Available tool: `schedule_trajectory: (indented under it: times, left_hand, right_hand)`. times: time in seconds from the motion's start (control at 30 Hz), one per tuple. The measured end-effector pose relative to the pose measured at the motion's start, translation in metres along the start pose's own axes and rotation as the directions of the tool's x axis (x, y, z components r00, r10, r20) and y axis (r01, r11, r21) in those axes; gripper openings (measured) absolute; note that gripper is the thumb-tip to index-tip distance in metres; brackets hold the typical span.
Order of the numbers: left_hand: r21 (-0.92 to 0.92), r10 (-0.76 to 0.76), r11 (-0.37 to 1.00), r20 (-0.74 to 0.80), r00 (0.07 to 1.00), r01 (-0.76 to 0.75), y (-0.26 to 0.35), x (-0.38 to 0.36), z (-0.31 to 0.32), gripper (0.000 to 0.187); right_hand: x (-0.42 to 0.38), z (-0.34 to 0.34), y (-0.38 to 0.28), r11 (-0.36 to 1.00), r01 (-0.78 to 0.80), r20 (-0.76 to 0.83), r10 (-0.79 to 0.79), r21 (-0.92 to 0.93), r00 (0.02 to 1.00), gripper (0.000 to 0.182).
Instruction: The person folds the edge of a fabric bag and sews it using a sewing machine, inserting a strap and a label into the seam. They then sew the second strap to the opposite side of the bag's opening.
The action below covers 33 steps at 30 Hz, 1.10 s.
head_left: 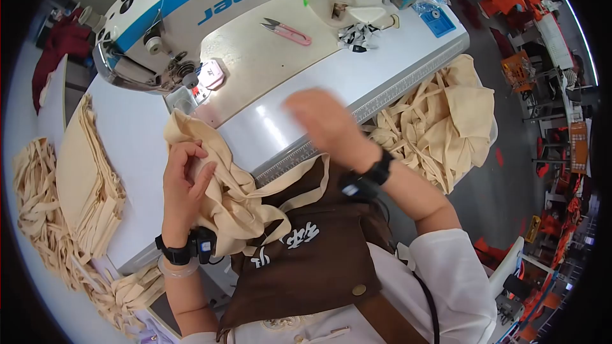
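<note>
One pinch from your left hand (183,181) clamps the cream cloth (228,175) at the front edge of the worktable (264,126); smooth its folds and hold the strap loop (290,178) aside against bunching. Blurred, your right hand (328,126) hangs over that edge, forearm (414,188) slanting inward; I cannot tell its grip.

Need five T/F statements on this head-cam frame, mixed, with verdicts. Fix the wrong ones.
1. The left hand holds cream fabric. True.
2. The right hand is gripping the pink snips. False: the right hand, blurred, is apart from the pink snips.
3. The sewing machine is marked JACK. True.
4. The pink snips lie in the blue tray. False: they lie on the machine's bed, away from the blue tray.
5. The apron is white. False: the apron is brown, with white lettering.
</note>
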<state>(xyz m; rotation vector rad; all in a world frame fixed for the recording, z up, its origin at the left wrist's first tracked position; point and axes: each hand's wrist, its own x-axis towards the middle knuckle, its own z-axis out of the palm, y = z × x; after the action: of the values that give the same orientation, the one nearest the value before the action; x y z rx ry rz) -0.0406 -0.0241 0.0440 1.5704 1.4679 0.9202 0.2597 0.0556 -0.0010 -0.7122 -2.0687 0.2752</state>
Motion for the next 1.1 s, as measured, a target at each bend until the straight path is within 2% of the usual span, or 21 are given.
schedule_trajectory:
  times: [0.03, 0.07, 0.1, 0.13, 0.23, 0.33, 0.43, 0.53, 0.63, 0.67, 0.73, 0.83, 0.93, 1.03, 1.07, 1.1]
  left_hand:
    - [0.012, 0.024, 1.0, 0.012, 1.0, -0.024, 0.001, 0.001, 0.0, 0.018]
    - [0.022, 0.043, 0.999, 0.026, 0.999, -0.043, 0.003, 0.002, 0.0, 0.017]
    - [0.035, 0.062, 0.997, 0.039, 0.997, -0.063, 0.006, 0.003, 0.0, 0.017]
    - [0.047, 0.081, 0.995, 0.051, 0.995, -0.083, 0.009, 0.004, 0.001, 0.016]
    - [-0.079, -0.018, 0.996, 0.106, 0.994, 0.027, 0.017, 0.007, 0.004, 0.018]
    - [-0.139, -0.044, 0.988, 0.175, 0.984, 0.069, 0.014, 0.009, 0.002, 0.019]
    - [-0.152, -0.023, 0.987, 0.183, 0.983, 0.051, 0.01, 0.01, 0.001, 0.017]
    - [-0.143, -0.008, 0.989, 0.178, 0.984, 0.034, 0.009, 0.013, 0.001, 0.017]
    - [-0.059, 0.042, 0.998, 0.215, 0.976, -0.03, 0.005, 0.015, -0.003, 0.019]
    - [-0.102, 0.008, 0.995, 0.211, 0.978, 0.014, 0.006, 0.015, -0.004, 0.02]
    - [-0.178, -0.078, 0.978, 0.193, 0.978, 0.113, 0.011, 0.015, -0.002, 0.025]
    - [-0.201, -0.079, 0.973, 0.188, 0.979, 0.117, 0.012, 0.016, -0.003, 0.036]
    - [-0.134, 0.042, 0.991, 0.241, 0.97, -0.01, 0.009, 0.018, -0.008, 0.054]
    - [-0.119, 0.109, 0.989, 0.199, 0.974, -0.087, 0.01, 0.018, -0.007, 0.036]
    - [-0.124, 0.054, 0.992, 0.187, 0.981, -0.031, 0.01, 0.018, -0.007, 0.03]
    - [-0.135, 0.001, 0.991, 0.176, 0.984, 0.023, 0.011, 0.017, -0.006, 0.025]
  right_hand:
    - [-0.003, -0.027, 0.008, 0.975, -0.134, -0.071, 0.123, -0.175, 0.99, 0.022]
    - [-0.01, -0.046, 0.025, 0.933, -0.24, -0.167, 0.2, -0.27, 0.965, 0.028]
    - [-0.015, -0.066, 0.04, 0.882, -0.37, -0.234, 0.309, -0.292, 0.922, 0.032]
    - [-0.018, -0.079, 0.052, 0.832, -0.447, -0.307, 0.354, -0.329, 0.884, 0.036]
    - [-0.018, -0.098, 0.085, 0.797, -0.529, -0.311, 0.445, -0.289, 0.84, 0.036]
    - [-0.009, -0.1, 0.097, 0.787, -0.544, -0.253, 0.485, -0.291, 0.837, 0.029]
    - [-0.009, -0.098, 0.107, 0.793, -0.574, -0.254, 0.523, -0.206, 0.813, 0.017]
    - [-0.014, -0.098, 0.106, 0.836, -0.522, -0.395, 0.429, -0.166, 0.812, 0.009]
    - [-0.01, -0.087, 0.064, 0.803, -0.596, -0.386, 0.555, 0.018, 0.737, 0.006]
    - [-0.004, -0.081, 0.045, 0.777, -0.605, -0.257, 0.629, 0.174, 0.734, 0.002]
    - [0.019, -0.063, -0.002, 0.568, -0.688, 0.131, 0.721, 0.452, 0.681, 0.003]
    - [0.048, -0.027, -0.042, 0.298, -0.816, 0.535, 0.636, 0.495, 0.556, 0.004]
    - [0.06, 0.01, -0.05, 0.378, -0.824, 0.682, 0.465, 0.422, 0.564, 0.007]
    - [0.069, 0.035, -0.053, 0.464, -0.78, 0.66, 0.435, 0.419, 0.613, 0.006]
    - [0.071, 0.04, -0.055, 0.481, -0.774, 0.638, 0.454, 0.413, 0.622, 0.005]
    - [0.071, 0.045, -0.057, 0.538, -0.731, 0.575, 0.466, 0.419, 0.672, 0.005]
